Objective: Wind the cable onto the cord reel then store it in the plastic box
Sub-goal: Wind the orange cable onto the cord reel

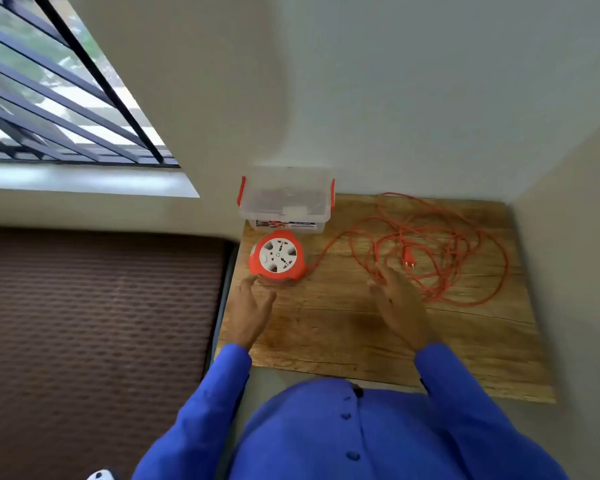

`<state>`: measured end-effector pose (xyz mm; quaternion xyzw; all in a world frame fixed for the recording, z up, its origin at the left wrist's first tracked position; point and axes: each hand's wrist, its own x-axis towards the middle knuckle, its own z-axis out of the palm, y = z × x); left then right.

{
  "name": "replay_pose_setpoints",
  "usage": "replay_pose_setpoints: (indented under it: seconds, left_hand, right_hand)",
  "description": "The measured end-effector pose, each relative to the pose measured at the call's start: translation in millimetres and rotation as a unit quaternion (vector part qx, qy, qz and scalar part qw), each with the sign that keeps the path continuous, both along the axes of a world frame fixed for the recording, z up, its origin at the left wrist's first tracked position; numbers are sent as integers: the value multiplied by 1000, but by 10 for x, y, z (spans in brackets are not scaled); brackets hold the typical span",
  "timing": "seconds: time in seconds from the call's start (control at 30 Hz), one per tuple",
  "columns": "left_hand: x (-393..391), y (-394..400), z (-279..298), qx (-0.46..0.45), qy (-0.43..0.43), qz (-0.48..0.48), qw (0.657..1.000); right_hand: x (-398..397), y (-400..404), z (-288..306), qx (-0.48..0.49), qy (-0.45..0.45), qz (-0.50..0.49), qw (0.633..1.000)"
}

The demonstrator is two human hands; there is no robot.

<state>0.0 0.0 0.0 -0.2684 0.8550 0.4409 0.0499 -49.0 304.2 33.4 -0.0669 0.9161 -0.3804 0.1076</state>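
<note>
— Well, how far has it got with the orange cable [430,244]?

— Hardly started, I'd say. It lies in loose tangled loops over the right half of the wooden table [326,327], its plug [409,255] in the middle of the heap. One strand runs left to the cord reel [278,256], which sits socket-face up near the table's left edge. From where I stand I see nothing wound on yet.

— And the hands?

— The left hand [252,306] reaches for the reel with its fingers spread, fingertips just short of the rim or barely touching; I can't tell which. The right hand [399,299] is flat and open over the near loops, gripping nothing.

— The plastic box [286,199]?

— Right behind the reel, against the wall, its lid apparently on and red clips at the sides. So winding, opening the box and stowing the reel all seem left to do.
</note>
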Motion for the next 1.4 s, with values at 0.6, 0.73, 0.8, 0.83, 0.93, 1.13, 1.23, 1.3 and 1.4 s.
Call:
replay_pose_setpoints:
  seconds: [0.6,0.73,0.8,0.83,0.93,1.13,1.23,1.3,1.4]
  left_hand:
    - [-1206,119,-401,98,-103,313,939]
    - [-1186,67,-473,177,-110,343,916]
    - [-1174,10,-502,224,-120,334,908]
    - [-1172,-2,-497,244,-112,331,905]
    - [-1150,40,-391,254,-68,319,910]
    - [-1084,158,127,137,4,213,967]
    - [-1103,162,537,99,34,159,982]
    - [-1131,157,846,96,57,131,985]
    - [-1172,174,1327,111,95,97,984]
  right_hand:
    - [-862,361,7,-24,-64,0,998]
    - [-905,353,-29,-34,-84,-8,996]
    - [-924,312,-31,-32,-91,-6,995]
    - [-936,290,-34,-34,-91,-3,995]
    - [-975,218,-1,-32,-85,5,996]
    - [-1015,61,147,-22,-29,66,997]
    - [-1064,-95,318,-14,21,128,991]
    - [-1100,-234,469,-15,64,174,983]
    - [-1166,-419,700,1,149,253,956]
